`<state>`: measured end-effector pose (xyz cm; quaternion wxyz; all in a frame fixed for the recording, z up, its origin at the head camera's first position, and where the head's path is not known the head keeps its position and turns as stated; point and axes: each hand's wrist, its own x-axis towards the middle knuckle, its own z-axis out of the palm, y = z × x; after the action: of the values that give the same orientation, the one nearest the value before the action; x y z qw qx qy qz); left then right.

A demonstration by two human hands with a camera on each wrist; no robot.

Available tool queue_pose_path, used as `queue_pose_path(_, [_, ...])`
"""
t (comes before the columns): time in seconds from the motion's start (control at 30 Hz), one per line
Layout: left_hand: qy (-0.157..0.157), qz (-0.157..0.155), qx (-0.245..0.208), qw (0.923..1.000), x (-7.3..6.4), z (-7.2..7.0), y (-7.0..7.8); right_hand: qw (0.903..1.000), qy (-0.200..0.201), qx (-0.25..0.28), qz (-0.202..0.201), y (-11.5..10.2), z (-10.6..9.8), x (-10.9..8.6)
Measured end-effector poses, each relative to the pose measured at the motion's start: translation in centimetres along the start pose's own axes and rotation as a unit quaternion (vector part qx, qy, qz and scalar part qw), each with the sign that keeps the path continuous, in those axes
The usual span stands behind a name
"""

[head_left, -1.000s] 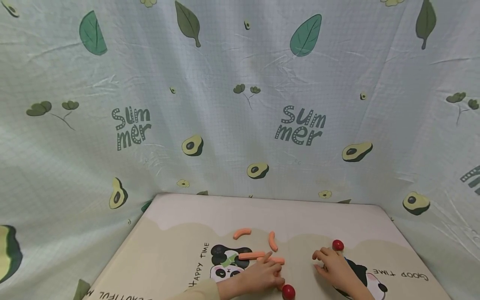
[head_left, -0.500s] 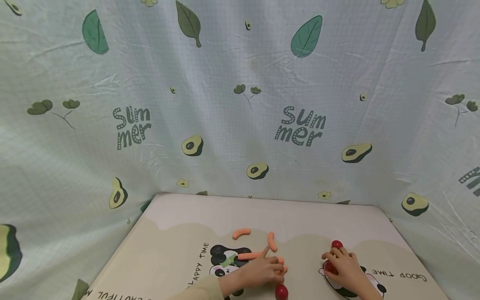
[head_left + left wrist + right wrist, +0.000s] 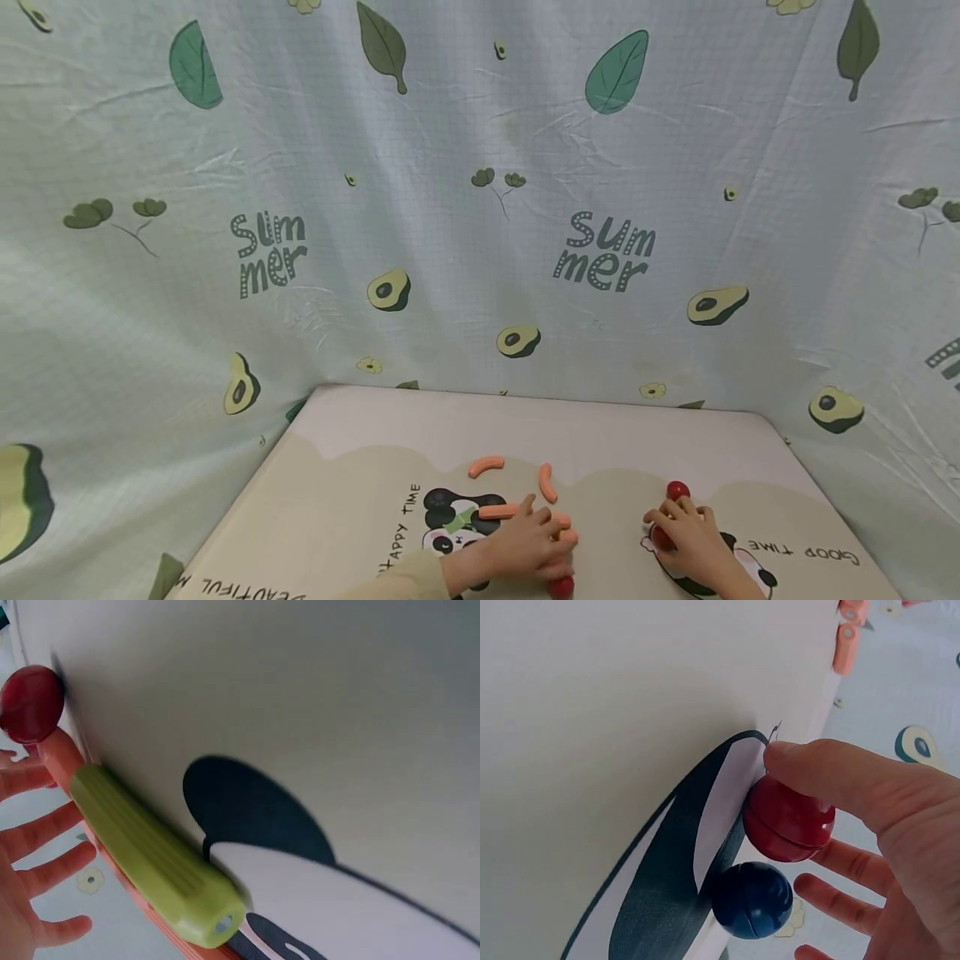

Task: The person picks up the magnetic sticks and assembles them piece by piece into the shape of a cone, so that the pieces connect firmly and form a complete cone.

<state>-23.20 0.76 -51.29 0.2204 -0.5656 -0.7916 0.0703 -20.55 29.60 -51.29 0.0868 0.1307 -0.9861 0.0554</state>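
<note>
In the head view my left hand (image 3: 525, 542) reaches over the panda print, fingertips right at a red ball (image 3: 561, 587). In the left wrist view its fingers (image 3: 56, 866) are spread and nearly straight behind a ridged green tube (image 3: 157, 855). There the red ball (image 3: 31, 703) sits at the end of an orange stick (image 3: 60, 756). My right hand (image 3: 690, 537) grips another red ball (image 3: 662, 537), with the thumb (image 3: 802, 765) on top and fingers on its far side. A dark blue ball (image 3: 751, 900) is close beside that red ball (image 3: 787, 817).
Two curved orange pieces (image 3: 487, 467) (image 3: 547, 483) lie beyond my left hand, near straight orange sticks (image 3: 498, 512). A red ball (image 3: 678, 490) lies just past my right fingertips. Behind the printed table (image 3: 360, 467) hangs a patterned curtain (image 3: 450, 250).
My right hand has moved right and taken hold of a red ball. The red ball by my left hand has shifted left, and my left fingers now partly cover it.
</note>
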Motion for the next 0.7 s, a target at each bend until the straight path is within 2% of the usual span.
queue_pose_path(0.1, [-0.012, 0.001, -0.007, 0.9999, -0.03, -0.01, 0.20, 1.0000, -0.001, -0.004, -0.002, 0.13, -0.05, -0.08])
queue_pose_path(0.27, [-0.058, 0.000, -0.037, 0.9976, 0.02, -0.30, 0.20, 0.9995, 0.020, -0.020, -0.016, 0.44, -0.08, -0.32])
queue_pose_path(0.43, [-0.078, 0.003, -0.064, 0.9949, 0.15, -0.22, 0.09, 0.9989, 0.031, -0.032, -0.015, 0.43, -0.01, -0.16])
queue_pose_path(0.7, [-0.086, 0.018, -0.029, 0.9957, 0.08, -0.04, 0.31, 0.9971, 0.059, -0.039, -0.027, -0.18, 0.17, 0.17])
